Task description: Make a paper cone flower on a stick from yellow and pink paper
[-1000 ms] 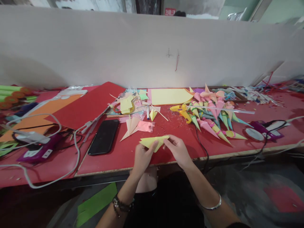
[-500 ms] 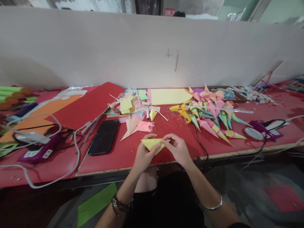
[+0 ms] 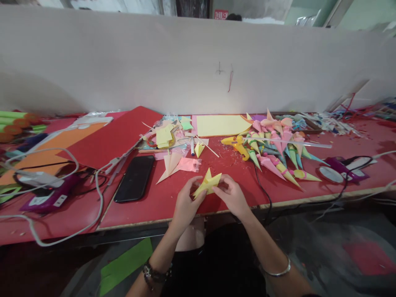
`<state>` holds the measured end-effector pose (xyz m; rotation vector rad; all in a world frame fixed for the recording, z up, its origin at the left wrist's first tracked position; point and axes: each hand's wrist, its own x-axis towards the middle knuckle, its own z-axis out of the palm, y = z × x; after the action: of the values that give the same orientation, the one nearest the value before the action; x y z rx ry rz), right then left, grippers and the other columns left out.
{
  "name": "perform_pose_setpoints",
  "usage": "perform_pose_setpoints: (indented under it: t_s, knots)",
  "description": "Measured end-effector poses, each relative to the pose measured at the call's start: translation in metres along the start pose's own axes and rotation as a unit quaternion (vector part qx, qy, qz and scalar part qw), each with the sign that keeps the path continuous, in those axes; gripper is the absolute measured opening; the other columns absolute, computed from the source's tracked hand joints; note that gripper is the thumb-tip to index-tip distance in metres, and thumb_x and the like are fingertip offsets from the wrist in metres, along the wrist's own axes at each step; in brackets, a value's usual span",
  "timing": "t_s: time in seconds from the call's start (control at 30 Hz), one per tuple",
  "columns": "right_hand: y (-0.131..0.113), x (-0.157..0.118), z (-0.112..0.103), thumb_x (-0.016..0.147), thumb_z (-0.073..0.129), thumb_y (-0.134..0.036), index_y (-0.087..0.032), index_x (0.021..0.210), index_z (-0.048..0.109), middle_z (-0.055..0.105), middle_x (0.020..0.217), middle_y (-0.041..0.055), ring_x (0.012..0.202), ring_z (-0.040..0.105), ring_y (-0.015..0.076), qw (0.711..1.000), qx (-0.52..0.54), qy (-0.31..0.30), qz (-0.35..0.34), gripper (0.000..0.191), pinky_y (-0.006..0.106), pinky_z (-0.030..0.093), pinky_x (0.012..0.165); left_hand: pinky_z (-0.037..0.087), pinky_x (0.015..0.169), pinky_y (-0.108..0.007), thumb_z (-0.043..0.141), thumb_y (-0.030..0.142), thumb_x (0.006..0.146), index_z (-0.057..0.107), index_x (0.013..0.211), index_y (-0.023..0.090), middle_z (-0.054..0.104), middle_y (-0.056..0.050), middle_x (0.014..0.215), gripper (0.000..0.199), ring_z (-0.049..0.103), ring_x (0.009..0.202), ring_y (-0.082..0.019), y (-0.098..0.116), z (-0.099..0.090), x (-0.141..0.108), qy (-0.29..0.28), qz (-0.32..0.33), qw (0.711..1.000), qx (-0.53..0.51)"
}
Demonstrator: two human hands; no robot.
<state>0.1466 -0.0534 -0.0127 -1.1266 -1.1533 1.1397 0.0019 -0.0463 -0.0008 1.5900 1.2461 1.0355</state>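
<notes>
Between my two hands is a folded piece of yellow paper (image 3: pixel 209 181) with pointed tips standing up, held just above the front of the red table. My left hand (image 3: pixel 188 201) pinches its left side, thumb in front and fingers behind. On its right side, my right hand (image 3: pixel 230 194) grips the paper with thumb and fingers. Beyond it lie a pink paper piece (image 3: pixel 189 164), a pale peach folded paper (image 3: pixel 171 163) and a smaller yellow folded paper (image 3: pixel 199 149).
A black phone (image 3: pixel 135 179) lies to the left. A yellow glue gun (image 3: pixel 236 144) with a trailing black cord sits beside several pastel paper cones (image 3: pixel 280 142). Farther back are yellow sheets (image 3: pixel 222 125) and red card (image 3: pixel 116 138). Purple power strips (image 3: pixel 348 170) and white cables flank the workspace.
The yellow paper went from a flat, straight-topped triangle to an opened shape with raised points. My hands stay in nearly the same place, with the fingers shifted slightly.
</notes>
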Motion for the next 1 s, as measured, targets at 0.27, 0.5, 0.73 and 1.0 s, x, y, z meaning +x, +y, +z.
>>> perform_pose_setpoints:
  t_s: [0.27,0.5,0.73,1.0]
  knots:
    - [0.000,-0.003,0.001,0.071,0.056,-0.035,-0.016,0.079,0.058,0.061,0.076,0.0038,0.074,0.059,0.0164,0.998,0.031,-0.006,0.055,0.021,0.030,0.047,0.072,0.045,0.065,-0.023,0.052,0.028,0.071,0.050,0.107,0.015,0.053,-0.001,0.081,0.039,0.054,0.076,-0.013,0.002,0.003,-0.001,-0.019,-0.037,0.998,-0.040]
    - [-0.007,-0.002,0.000,0.073,0.054,-0.030,-0.016,0.073,0.061,0.062,0.073,0.0035,0.072,0.057,0.0168,0.996,-0.088,-0.026,-0.002,0.015,0.028,0.045,0.068,0.043,0.067,-0.023,0.050,0.029,0.074,0.057,0.084,0.014,0.060,-0.002,0.078,0.019,0.055,0.074,-0.014,0.005,0.002,0.003,-0.076,-0.017,0.997,-0.024]
    - [-0.004,-0.003,0.009,0.076,0.048,-0.031,-0.018,0.079,0.052,0.056,0.073,0.0011,0.070,0.055,0.0137,0.997,-0.067,-0.011,-0.024,0.013,0.024,0.044,0.062,0.034,0.041,-0.020,0.042,0.041,0.080,0.047,0.075,0.016,0.045,0.006,0.055,0.025,0.048,0.042,-0.009,0.002,0.011,0.003,-0.075,-0.048,0.996,-0.019]
    - [0.001,-0.001,0.015,0.081,0.042,-0.034,-0.021,0.075,0.041,0.040,0.056,-0.0059,0.045,0.042,0.0082,0.995,-0.096,0.012,-0.040,0.015,0.020,0.034,0.045,0.031,0.050,-0.021,0.037,0.038,0.083,0.039,0.069,0.018,0.040,0.006,0.056,0.025,0.041,0.052,-0.010,-0.005,0.015,0.002,-0.014,-0.004,0.999,0.050]
